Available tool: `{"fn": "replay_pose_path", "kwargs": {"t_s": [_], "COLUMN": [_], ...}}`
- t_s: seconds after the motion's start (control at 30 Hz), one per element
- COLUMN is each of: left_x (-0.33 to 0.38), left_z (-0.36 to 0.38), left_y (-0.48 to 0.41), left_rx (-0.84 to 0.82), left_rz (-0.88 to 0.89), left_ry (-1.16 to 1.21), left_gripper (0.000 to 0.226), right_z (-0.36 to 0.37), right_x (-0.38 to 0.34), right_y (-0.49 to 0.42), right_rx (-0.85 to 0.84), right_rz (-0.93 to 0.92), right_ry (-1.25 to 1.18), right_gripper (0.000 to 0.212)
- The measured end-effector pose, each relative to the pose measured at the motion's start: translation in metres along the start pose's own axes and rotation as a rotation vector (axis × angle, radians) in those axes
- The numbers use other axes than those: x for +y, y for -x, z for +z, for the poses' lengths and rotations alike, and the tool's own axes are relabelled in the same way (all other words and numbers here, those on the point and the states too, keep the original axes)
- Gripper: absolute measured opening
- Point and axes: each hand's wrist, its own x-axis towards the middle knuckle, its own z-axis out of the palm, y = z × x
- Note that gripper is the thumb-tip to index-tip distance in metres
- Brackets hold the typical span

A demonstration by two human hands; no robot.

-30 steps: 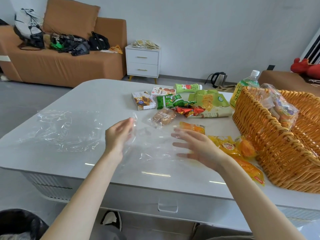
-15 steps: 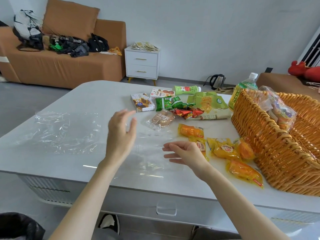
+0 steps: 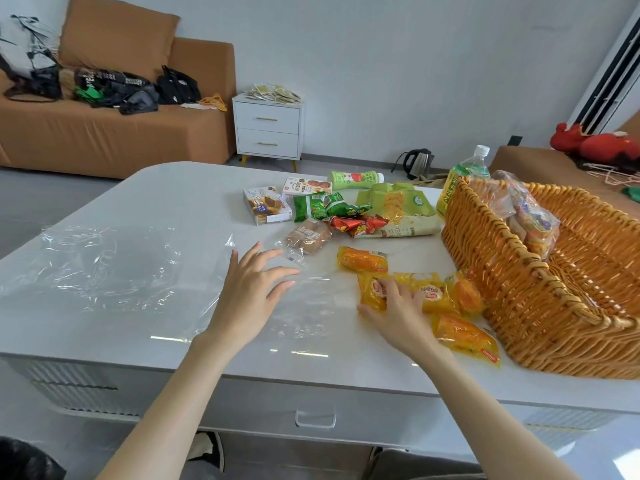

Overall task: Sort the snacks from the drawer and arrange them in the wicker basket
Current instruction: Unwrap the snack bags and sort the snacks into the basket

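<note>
Right hand (image 3: 398, 308) has shifted onto a yellow packet (image 3: 370, 292) near the basket (image 3: 502, 271), fingers (image 3: 393, 292) grasping it; left hand (image 3: 249, 296) spread, released.

Your left hand (image 3: 249, 296) is open, fingers spread, over the clear film (image 3: 104, 271) on the bench (image 3: 173, 188). Your right hand (image 3: 401, 313) has thumb and fingers round a yellow pack (image 3: 370, 296), with more such packs lying just beside the basket (image 3: 519, 289).

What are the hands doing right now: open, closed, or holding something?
Left hand: open, fingers spread over the clear plastic.
Right hand: on a yellow snack packet; a grip cannot be told.
</note>
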Motion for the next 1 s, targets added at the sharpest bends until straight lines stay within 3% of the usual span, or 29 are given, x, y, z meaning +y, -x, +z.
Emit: {"fn": "replay_pose_path", "kwargs": {"t_s": [0.13, 0.3, 0.5, 0.67, 0.77, 0.87, 0.97, 1.0], "left_x": [-0.005, -0.012, -0.003, 0.012, 0.004, -0.009, -0.027, -0.032], "left_z": [-0.006, -0.007, -0.008, -0.004, -0.007, -0.016, -0.014, -0.011], "left_y": [-0.003, 0.001, -0.002, -0.003, -0.01, -0.018, -0.012, -0.011], "left_rx": [-0.009, -0.029, -0.132, -0.199, -0.047, 0.136, -0.192, -0.296], "left_rz": [0.018, 0.034, 0.007, 0.059, 0.019, -0.261, -0.804, -0.888], "left_ry": [0.072, 0.045, 0.147, 0.254, 0.353, 0.452, 0.565, 0.613], "left_gripper": [0.026, 0.04, 0.038, 0.037, 0.05, 0.041, 0.062, 0.069], "right_z": [0.006, -0.034, -0.067, -0.049, -0.041, -0.034, -0.028, -0.025], "right_x": [-0.001, -0.006, -0.009, -0.02, -0.017, -0.016, -0.022, -0.024], "right_y": [-0.007, -0.004, 0.015, 0.008, -0.001, -0.008, -0.01, -0.01], "right_rx": [0.026, 0.016, -0.359, -0.514, -0.603, -0.675, -0.713, -0.718], "right_rz": [0.034, -0.103, -0.086, -0.03, 0.028, 0.051, 0.072, 0.071], "right_ry": [-0.089, -0.257, -0.686, -0.744, -0.893, -0.997, -1.066, -1.084], "right_gripper": [0.046, 0.049, 0.051, 0.046, 0.042, 0.039, 0.035, 0.036]}}
